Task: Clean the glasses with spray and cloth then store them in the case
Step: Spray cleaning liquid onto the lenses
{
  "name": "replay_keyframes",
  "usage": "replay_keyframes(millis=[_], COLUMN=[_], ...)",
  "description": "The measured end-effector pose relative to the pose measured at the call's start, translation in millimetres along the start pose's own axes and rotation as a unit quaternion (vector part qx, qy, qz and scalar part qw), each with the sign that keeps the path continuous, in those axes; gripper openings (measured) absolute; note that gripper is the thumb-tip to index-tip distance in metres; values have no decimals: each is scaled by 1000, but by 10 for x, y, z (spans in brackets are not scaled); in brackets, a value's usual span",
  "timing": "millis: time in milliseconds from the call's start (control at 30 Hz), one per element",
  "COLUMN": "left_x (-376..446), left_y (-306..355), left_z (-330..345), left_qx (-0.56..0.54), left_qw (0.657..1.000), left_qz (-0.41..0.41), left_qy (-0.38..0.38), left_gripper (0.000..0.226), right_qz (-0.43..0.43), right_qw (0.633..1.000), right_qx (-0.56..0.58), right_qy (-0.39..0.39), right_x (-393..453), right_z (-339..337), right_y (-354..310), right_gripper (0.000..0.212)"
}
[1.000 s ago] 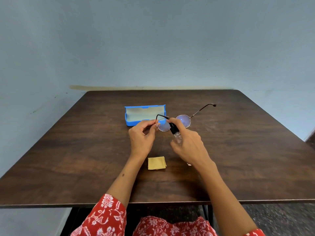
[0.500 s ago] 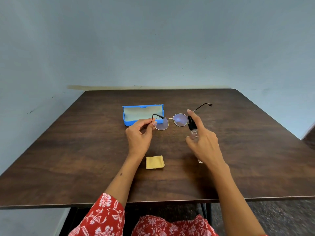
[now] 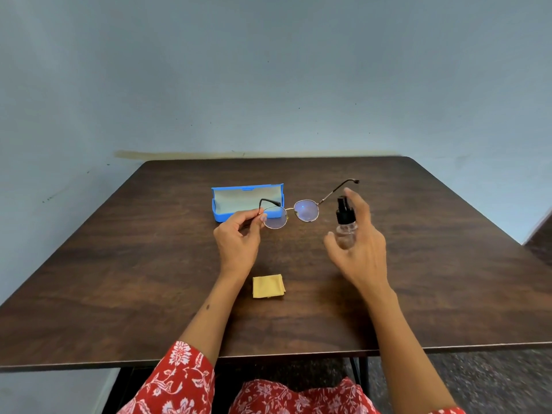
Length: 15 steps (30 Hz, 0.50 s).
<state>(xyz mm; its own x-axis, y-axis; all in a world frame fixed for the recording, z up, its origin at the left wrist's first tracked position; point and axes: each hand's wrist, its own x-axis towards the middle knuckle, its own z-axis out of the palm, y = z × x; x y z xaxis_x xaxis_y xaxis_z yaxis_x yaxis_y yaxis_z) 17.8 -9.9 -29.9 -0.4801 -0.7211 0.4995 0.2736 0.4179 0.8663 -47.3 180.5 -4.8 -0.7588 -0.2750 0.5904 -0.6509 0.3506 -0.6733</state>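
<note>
Red floral sleeve (image 3: 179,380) at bottom edge; both bare forearms reach out over the dark wood surface (image 3: 119,279).

Yellow cloth (image 3: 268,286), folded square, lies flat on the surface between the forearms, touching neither.

Left hand (image 3: 239,240): grip closed in a pinch, thumb and fingertips on the left temple of the glasses (image 3: 291,212) right by the lens rim. Glasses held up off the surface, temples unfolded, lenses facing the person; right temple sticks out free toward the far right.

Right hand (image 3: 363,249): grip curled round a small clear spray bottle (image 3: 345,224) with black pump top, forefinger raised over the nozzle. Bottle upright, just right of the right lens, not touching it.

Farther back: blue case (image 3: 248,201), lid open, pale lining showing, resting on the surface behind the left lens.

Beyond the surface, a plain blue-grey wall (image 3: 268,85).
</note>
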Motion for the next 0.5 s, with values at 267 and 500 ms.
replay_keyframes(millis=[267, 500], left_x=[13, 20], left_y=[-27, -23], left_z=[-18, -17], left_qx=[26, 39], left_qw=[999, 999], left_qz=[-15, -17], left_qy=[14, 19], left_gripper=[17, 18], right_qz=[83, 139], right_qw=[996, 990], right_qx=[16, 27], right_qy=[-9, -2], right_x=[440, 792], right_z=[133, 212], right_y=[424, 542], right_gripper=[40, 42])
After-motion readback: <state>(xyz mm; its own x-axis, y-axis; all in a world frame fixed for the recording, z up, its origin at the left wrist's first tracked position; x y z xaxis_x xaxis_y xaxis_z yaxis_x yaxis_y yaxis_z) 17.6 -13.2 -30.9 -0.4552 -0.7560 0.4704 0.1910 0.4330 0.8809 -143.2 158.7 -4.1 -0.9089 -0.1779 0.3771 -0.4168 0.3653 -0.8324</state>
